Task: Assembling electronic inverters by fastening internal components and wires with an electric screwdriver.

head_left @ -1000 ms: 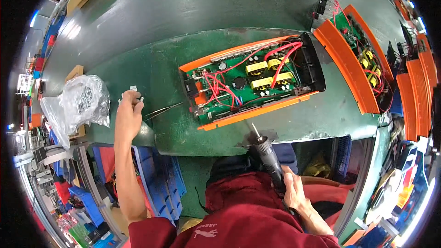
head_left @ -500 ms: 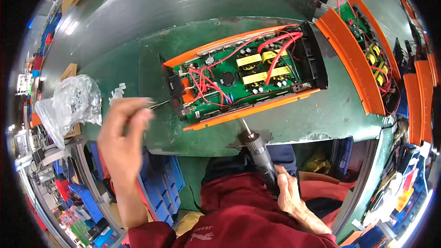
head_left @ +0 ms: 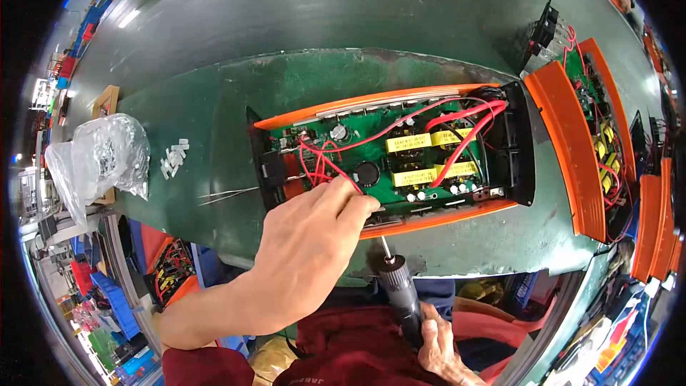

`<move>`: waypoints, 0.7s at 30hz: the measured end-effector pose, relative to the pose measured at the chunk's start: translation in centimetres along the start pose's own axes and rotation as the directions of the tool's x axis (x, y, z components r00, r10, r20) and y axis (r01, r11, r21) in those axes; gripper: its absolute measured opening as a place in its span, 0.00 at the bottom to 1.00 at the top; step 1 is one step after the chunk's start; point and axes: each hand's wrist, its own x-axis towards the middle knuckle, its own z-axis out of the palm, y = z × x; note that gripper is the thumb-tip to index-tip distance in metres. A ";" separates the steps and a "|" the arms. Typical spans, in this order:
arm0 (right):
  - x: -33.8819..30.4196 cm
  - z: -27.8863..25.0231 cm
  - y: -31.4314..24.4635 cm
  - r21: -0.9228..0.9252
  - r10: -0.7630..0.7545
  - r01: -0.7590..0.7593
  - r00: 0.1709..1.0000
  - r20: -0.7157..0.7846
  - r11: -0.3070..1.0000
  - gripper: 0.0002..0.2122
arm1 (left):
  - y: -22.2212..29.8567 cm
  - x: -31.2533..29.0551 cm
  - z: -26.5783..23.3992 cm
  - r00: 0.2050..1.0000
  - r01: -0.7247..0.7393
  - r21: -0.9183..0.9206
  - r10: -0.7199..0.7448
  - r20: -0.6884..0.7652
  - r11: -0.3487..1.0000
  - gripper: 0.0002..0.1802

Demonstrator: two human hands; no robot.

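An open electronic unit (head_left: 457,211) with orange side walls and black end plates lies in front of me on the green bench. Inside it, a green circuit board (head_left: 364,154) carries yellow transformers (head_left: 411,144) and red wires. My left hand (head_left: 307,257) reaches over the unit's near wall, fingers pressed together beside the board's near edge; whatever they grip is hidden. Below the bench edge, my right hand (head_left: 437,343) is wrapped round a black electric screwdriver (head_left: 401,297). The driver's bit points up at the outside of the near orange wall.
Tweezers (head_left: 229,195) lie at the unit's left end. Further left are several small whitish pieces (head_left: 174,159) and a clear plastic bag (head_left: 107,157). A second orange-walled unit (head_left: 568,143) stands close on the right, more orange panels (head_left: 647,221) beyond it.
My left hand has moved right, from beside the tweezers to the unit's near edge. The screwdriver, still in my right hand, sits slightly lower in view. The whole view has shifted.
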 end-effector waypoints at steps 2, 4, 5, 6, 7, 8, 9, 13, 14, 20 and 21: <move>-0.3 0.2 -0.3 0.248 0.074 -0.085 0.996 0.052 0.965 0.36 | -0.1 0.3 0.3 0.996 -0.086 0.047 0.085 0.016 0.995 0.15; -0.4 0.0 -1.0 0.326 0.091 -0.128 0.988 0.126 0.937 0.35 | -0.5 0.4 0.3 0.995 -0.092 0.043 0.091 0.031 0.995 0.15; -0.4 0.0 -1.2 0.395 0.096 -0.168 0.976 0.197 0.903 0.35 | -0.7 0.4 0.3 0.994 -0.101 0.038 0.099 0.039 0.994 0.15; -0.2 0.0 -1.3 0.398 0.099 -0.174 0.975 0.200 0.901 0.35 | -0.7 0.5 0.3 0.994 -0.098 0.038 0.097 0.045 0.994 0.15; 0.0 0.0 -1.4 0.395 0.130 -0.208 0.968 0.215 0.895 0.37 | -0.7 0.6 0.3 0.996 -0.082 0.012 0.082 0.028 0.997 0.13; 0.1 0.0 -1.4 0.391 0.161 -0.243 0.960 0.229 0.888 0.39 | -0.7 0.7 0.4 0.998 -0.067 -0.014 0.067 0.011 0.998 0.11; -0.1 0.2 -1.0 0.396 0.169 -0.251 0.958 0.230 0.883 0.39 | -0.7 0.7 0.3 0.998 -0.066 -0.018 0.066 0.020 0.998 0.11; -0.6 0.1 0.8 0.295 -0.003 -0.017 0.998 0.066 0.955 0.36 | -0.6 0.9 0.0 0.997 -0.075 -0.036 0.076 0.030 0.997 0.13; -0.8 -0.1 1.0 0.196 -0.001 -0.006 0.999 0.033 0.981 0.36 | -0.5 1.0 -0.2 0.996 -0.074 -0.049 0.076 0.038 0.996 0.14; -0.4 0.1 1.8 0.052 -0.025 0.024 0.999 0.023 0.998 0.35 | -0.6 0.7 -0.2 0.997 -0.066 -0.024 0.067 0.036 0.998 0.14; -0.3 0.2 1.7 0.045 -0.042 0.042 0.999 0.003 0.998 0.35 | -0.5 0.7 -0.1 0.997 -0.068 -0.022 0.068 0.033 0.997 0.14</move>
